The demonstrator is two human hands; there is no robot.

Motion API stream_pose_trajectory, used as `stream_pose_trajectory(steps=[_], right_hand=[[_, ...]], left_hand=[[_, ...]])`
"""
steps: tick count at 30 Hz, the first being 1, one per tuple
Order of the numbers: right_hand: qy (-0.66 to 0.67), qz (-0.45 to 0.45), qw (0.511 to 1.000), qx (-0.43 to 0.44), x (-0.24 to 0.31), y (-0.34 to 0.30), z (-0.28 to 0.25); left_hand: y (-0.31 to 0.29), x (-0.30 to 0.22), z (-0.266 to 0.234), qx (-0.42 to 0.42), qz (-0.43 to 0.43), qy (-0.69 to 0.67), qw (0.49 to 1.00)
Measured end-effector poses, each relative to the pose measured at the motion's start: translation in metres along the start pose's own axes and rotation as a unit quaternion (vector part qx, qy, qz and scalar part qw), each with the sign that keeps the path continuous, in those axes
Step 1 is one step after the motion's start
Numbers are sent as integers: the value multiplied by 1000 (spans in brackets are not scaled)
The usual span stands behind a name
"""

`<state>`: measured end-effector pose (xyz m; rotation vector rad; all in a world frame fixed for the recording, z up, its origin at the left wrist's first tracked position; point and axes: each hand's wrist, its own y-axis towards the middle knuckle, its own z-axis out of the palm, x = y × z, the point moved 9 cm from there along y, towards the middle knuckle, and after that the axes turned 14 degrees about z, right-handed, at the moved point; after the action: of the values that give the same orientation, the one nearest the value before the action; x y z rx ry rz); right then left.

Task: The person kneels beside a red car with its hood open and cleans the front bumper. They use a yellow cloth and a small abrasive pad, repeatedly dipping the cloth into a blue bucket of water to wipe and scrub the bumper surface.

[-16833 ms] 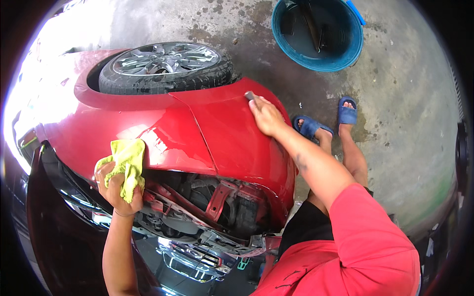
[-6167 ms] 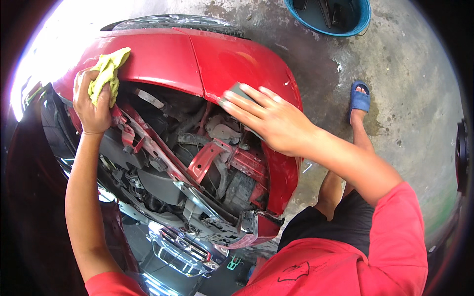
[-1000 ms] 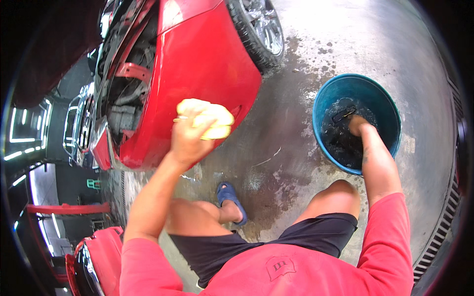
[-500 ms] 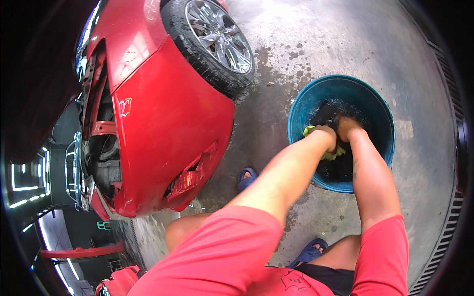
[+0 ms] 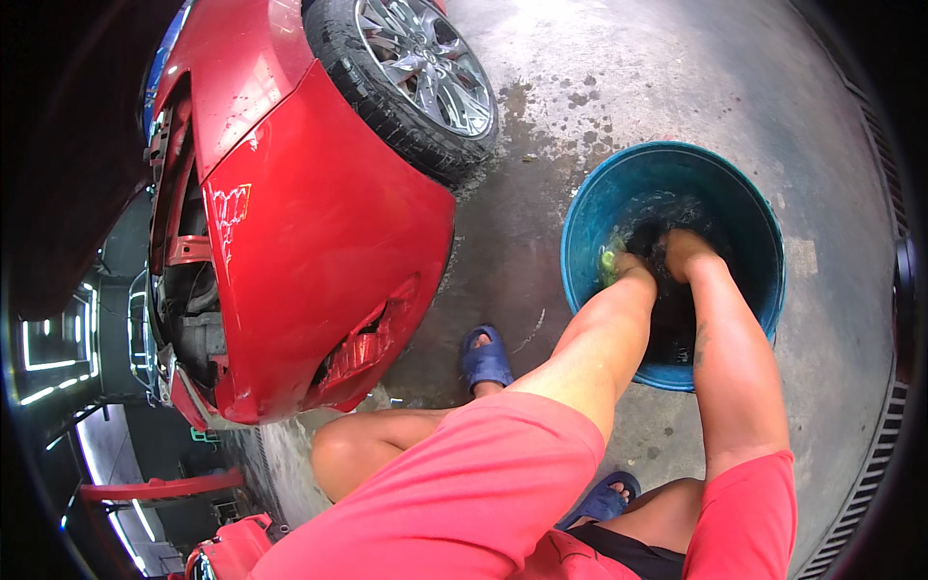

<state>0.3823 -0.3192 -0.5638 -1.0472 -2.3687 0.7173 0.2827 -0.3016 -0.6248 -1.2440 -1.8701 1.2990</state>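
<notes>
Both of my hands are down in the dark water of a blue round bucket (image 5: 770,232) on the floor to my right. My left hand (image 5: 633,268) is closed on a yellow-green cloth (image 5: 609,263), of which only a small part shows beside it at the bucket's left wall. Close by, my right hand (image 5: 686,249) reaches under the surface. Its fingers are hidden by the water, so what it holds, if anything, does not show. The water ripples around both wrists.
At the left stands a red car (image 5: 319,222) with its front end opened up and a wheel (image 5: 425,72) beyond. Wet concrete floor (image 5: 522,242) lies between car and bucket. My feet, in blue slides (image 5: 483,360), are near the bucket. A drain grate (image 5: 875,464) curves along the right.
My left hand and the yellow-green cloth have sunk deeper into the water, and less of the cloth shows. A dark object seen between the hands and the far wall has gone from sight.
</notes>
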Motion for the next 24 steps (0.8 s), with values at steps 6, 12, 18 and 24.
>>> stream_pose_trajectory(steps=[6,12,18,24], right_hand=[[-25,-68,996,52,17,12,26],[-23,-100,995,2,-4,48,37],[-80,-71,994,18,-3,67,69],[-122,-64,989,47,-8,78,68]], left_hand=[[-29,1,4,28,27,45,998],[-157,-26,-64,-152,95,41,983],[-303,36,-80,-474,161,-339,797],[-393,94,-62,-366,359,-735,444]])
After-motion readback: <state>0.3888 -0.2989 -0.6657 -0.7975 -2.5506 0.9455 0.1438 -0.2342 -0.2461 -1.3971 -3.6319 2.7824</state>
